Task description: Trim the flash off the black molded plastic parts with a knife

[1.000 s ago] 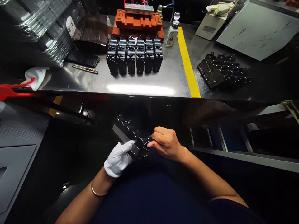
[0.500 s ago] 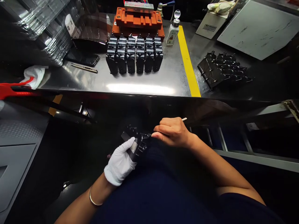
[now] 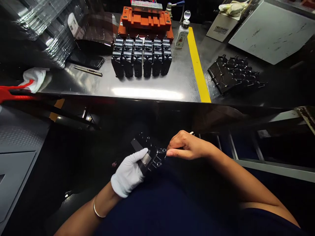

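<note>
In a white glove, my left hand [image 3: 128, 172] is closed around a black plastic part [image 3: 153, 151] with a flat face, posts and ring-shaped lugs, held tilted below the table edge. My bare right hand [image 3: 185, 147] pinches a slim tool [image 3: 192, 133]; its pale end sticks out behind the knuckles and a thin tip shows below the fingertips. That tip is beside a ring lug at the part's right end; whether it touches, I cannot tell. Most of the tool is hidden in my fingers.
On the metal table stand a row of black parts [image 3: 142, 62], an orange fixture [image 3: 146, 21] and a bottle [image 3: 181, 35]. More black parts [image 3: 233, 73] lie right of the yellow tape [image 3: 199, 72]. A pen [image 3: 87, 70], phone [image 3: 86, 60] and stacked clear trays [image 3: 46, 39] are left.
Both hands have shifted slightly right, and the black part came along with the left. My right hand is lower and turned, so the tool's thin tip now shows below the fingers.
</note>
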{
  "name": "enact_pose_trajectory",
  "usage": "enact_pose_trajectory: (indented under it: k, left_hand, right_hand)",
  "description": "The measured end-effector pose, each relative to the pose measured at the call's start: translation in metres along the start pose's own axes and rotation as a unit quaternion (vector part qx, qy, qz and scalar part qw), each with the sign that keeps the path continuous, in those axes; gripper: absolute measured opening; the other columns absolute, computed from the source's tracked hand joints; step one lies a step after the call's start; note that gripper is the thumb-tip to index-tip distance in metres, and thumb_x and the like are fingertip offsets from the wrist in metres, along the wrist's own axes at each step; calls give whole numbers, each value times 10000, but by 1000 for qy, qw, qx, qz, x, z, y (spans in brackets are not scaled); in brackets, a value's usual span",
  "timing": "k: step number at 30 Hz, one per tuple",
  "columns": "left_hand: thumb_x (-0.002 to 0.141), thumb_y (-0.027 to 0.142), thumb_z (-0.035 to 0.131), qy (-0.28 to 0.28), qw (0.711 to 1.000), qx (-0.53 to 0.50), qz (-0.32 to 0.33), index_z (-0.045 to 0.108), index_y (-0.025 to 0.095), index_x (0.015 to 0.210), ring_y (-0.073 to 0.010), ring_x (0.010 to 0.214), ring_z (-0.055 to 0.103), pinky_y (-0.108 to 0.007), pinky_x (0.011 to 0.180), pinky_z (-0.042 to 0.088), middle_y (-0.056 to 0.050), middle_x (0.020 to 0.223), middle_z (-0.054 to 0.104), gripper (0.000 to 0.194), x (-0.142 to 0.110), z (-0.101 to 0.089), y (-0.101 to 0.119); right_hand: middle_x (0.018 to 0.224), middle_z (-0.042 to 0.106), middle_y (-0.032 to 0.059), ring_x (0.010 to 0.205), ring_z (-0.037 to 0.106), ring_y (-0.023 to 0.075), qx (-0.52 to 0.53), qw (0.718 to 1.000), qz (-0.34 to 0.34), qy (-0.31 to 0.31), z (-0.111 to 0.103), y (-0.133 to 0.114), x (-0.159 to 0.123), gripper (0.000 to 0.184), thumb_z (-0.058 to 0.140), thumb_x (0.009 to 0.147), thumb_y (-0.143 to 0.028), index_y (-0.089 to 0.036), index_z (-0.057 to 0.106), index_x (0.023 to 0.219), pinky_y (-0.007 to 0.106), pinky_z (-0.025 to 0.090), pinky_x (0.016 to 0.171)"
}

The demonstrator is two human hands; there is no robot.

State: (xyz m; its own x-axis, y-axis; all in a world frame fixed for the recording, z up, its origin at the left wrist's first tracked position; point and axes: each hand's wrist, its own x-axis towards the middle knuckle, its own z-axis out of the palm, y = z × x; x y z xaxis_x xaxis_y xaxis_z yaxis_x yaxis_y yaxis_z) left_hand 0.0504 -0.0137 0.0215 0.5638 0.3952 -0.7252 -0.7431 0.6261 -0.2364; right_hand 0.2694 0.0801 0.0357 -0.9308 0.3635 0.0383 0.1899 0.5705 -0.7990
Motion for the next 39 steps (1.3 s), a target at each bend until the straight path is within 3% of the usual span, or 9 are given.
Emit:
enact_pose_trajectory:
  k: [2,4,7,11,20,28,30,34,39]
  left_hand:
    - [974,186,317,3,1000,-7,13,627,44,1094,-130,777,721,-187,812,547,-67,784,748,361,-1,1,3]
    - [978,194,309,-7,997,-38,68,614,78,1148,-113,757,721,-155,757,554,-48,784,753,368,-4,4,9]
    - [979,204,319,-11,989,-80,126,590,136,1209,-95,720,719,-140,724,557,-22,785,756,362,-8,7,17]
    - [985,218,314,-17,984,-104,143,663,187,1050,-71,652,708,-120,685,552,13,728,745,357,-9,7,18]
    - [993,164,214,-61,981,-63,174,689,152,930,-94,734,719,-156,689,565,-45,787,758,479,-2,1,11]
    - [999,190,204,-87,985,-67,136,695,163,762,-69,654,709,-129,671,559,-16,732,754,546,-1,2,4]
    - [997,182,213,-72,985,-76,134,691,158,745,-67,631,705,-115,663,555,-14,700,746,540,-4,4,5]
    - [988,162,238,-29,988,-76,129,675,131,798,-74,625,705,-121,679,560,-20,672,731,477,-8,7,8]
    - [983,161,245,-4,990,-66,122,637,67,1069,-115,721,722,-133,676,567,-69,729,737,412,-10,11,5]
  right_hand:
    - [555,602,11,479,498,72,61,993,26,-93,-3,-2,-6,385,522,915,-379,-128,684,672,202,340,484]
    - [562,595,6,478,485,71,100,988,59,-103,-2,-3,-8,399,523,908,-407,-124,698,688,203,335,476]
    - [589,562,2,516,477,85,130,981,124,72,10,-5,-5,448,432,942,-442,-123,724,828,214,349,489]
    - [623,510,-3,591,487,105,162,930,153,291,39,-7,11,437,447,922,-486,-154,729,907,233,395,546]
    - [622,509,-5,587,465,104,265,856,197,397,81,-22,40,366,542,869,-457,-152,662,705,238,393,552]
    - [560,405,-35,492,365,82,315,738,210,559,109,-19,52,410,470,890,-536,-179,591,728,211,324,441]
    - [531,375,-45,459,339,77,306,756,202,543,103,-16,46,396,440,915,-505,-180,610,766,205,290,410]
    - [581,528,-2,517,468,99,132,884,105,437,80,-16,28,261,505,912,-325,-168,665,778,232,388,479]
    - [631,622,19,517,496,99,2,915,33,403,71,-17,16,151,545,886,-194,-159,687,851,226,410,478]
